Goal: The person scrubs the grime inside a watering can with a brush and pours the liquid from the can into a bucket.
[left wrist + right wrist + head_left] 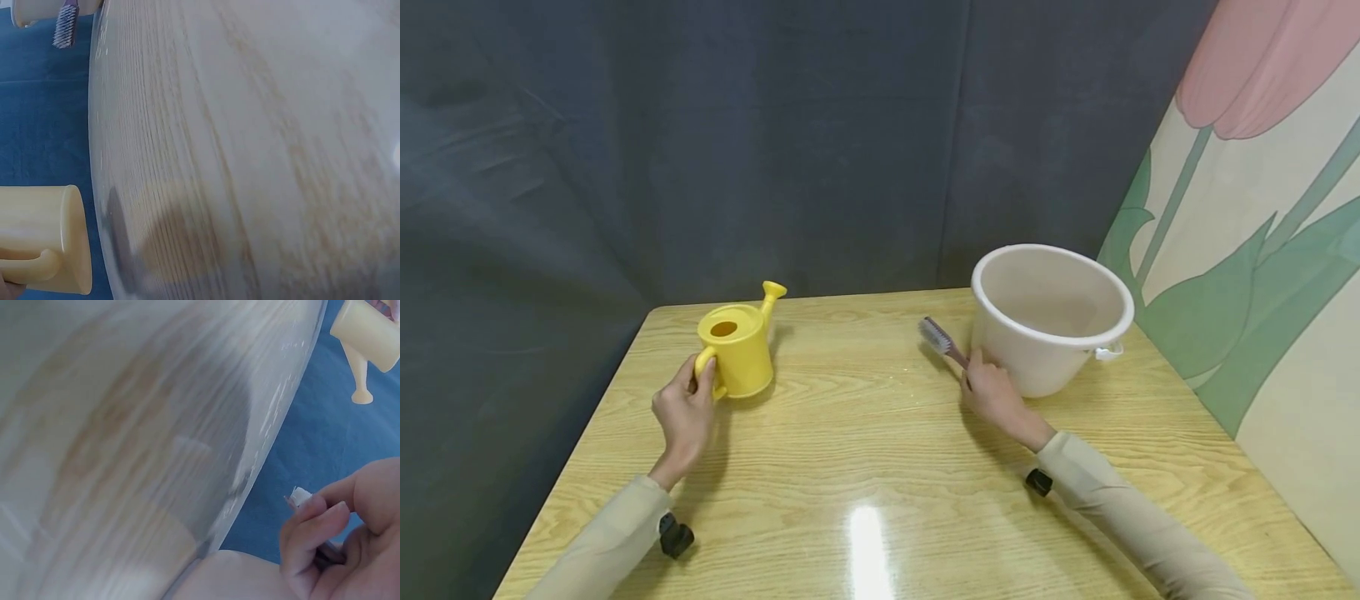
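Observation:
At the left of the table, my left hand (685, 414) grips the handle of a yellow watering can (747, 363). The can stays upright with its spout pointing to the back right. In the left wrist view, a gap shows between the base of the watering can (37, 215) and the tabletop. On the right, my right hand (996, 397) holds a brush (953, 352) by its dark purplish handle, the pale bristles pointing away to the back left. Fingers curl round that handle in the right wrist view, where the hand (340, 540) hides most of it.
A large white bucket (1028, 364) stands upright right behind my right hand, its wide mouth facing up. The wood-grain table (820, 450) ends at a dark curtain (805, 150) at the back. A wall painted with tulips (1240, 275) borders the right side.

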The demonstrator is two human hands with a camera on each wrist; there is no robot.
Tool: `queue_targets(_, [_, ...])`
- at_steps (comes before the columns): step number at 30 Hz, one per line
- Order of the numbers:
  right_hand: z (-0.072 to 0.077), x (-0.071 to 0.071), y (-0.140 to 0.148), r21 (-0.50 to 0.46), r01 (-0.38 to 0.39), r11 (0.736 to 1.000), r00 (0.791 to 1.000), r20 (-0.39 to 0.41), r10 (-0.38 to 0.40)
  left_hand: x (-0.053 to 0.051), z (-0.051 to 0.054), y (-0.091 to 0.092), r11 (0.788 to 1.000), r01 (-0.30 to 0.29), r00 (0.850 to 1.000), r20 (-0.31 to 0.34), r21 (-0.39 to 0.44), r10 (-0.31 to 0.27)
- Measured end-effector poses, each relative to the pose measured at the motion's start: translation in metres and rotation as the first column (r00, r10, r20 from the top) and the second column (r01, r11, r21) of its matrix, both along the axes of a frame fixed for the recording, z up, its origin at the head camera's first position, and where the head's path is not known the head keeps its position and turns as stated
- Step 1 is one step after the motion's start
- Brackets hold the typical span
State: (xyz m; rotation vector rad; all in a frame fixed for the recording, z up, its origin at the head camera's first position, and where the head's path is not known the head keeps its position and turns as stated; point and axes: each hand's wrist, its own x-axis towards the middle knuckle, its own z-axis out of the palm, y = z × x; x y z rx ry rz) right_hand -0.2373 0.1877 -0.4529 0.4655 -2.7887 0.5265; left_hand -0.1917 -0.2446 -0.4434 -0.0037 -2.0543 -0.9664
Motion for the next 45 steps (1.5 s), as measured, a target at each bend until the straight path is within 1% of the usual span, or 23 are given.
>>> queue_targets(3, [0.001,0.000,0.001,-0.008,-0.019,1.000,0.999,-0.044,0.019,-0.001,0.001,0.001,1.000,0.005,1.000,-0.003,0.012,-0.005])
queue_targets(6, [0.002,0.000,0.002,-0.014,-0.041,0.999,0.998,-0.055,0.040,-0.003,0.002,0.004,1.000,0.016,1.000,-0.005,0.017,-0.016])
queue_targets(9, [0.001,0.001,0.003,-0.027,-0.060,0.998,0.997,-0.043,0.059,-0.004,0.004,0.007,1.000,0.026,1.000,-0.003,0.015,-0.026])
queue_targets(14, [0.000,0.001,0.003,-0.044,-0.077,0.996,0.997,-0.005,0.077,-0.006,0.006,0.011,1.000,0.023,1.000,0.005,0.002,-0.023])
queue_targets(18, [0.000,0.000,0.002,-0.048,-0.073,0.996,0.997,0.005,0.074,-0.007,0.008,0.013,0.999,0.035,0.999,0.005,-0.009,-0.035])
queue_targets(24, [0.002,0.002,0.002,-0.037,-0.075,0.996,0.997,-0.017,0.075,-0.006,0.010,0.017,0.999,0.047,0.999,-0.001,-0.014,-0.047])
queue_targets(32, [0.000,0.005,0.002,-0.064,-0.093,0.994,0.996,-0.011,0.093,-0.007,0.009,0.021,0.996,0.091,0.996,0.003,-0.008,-0.091])
queue_targets(39, [0.003,0.005,0.000,-0.058,-0.089,0.994,0.996,-0.037,0.087,-0.010,0.008,0.026,0.994,0.112,0.994,0.012,-0.013,-0.112])
queue_targets(45, [0.004,0.006,0.000,-0.049,-0.082,0.995,0.996,-0.035,0.080,-0.015,0.007,0.031,0.993,0.115,0.993,-0.021,-0.025,-0.115])
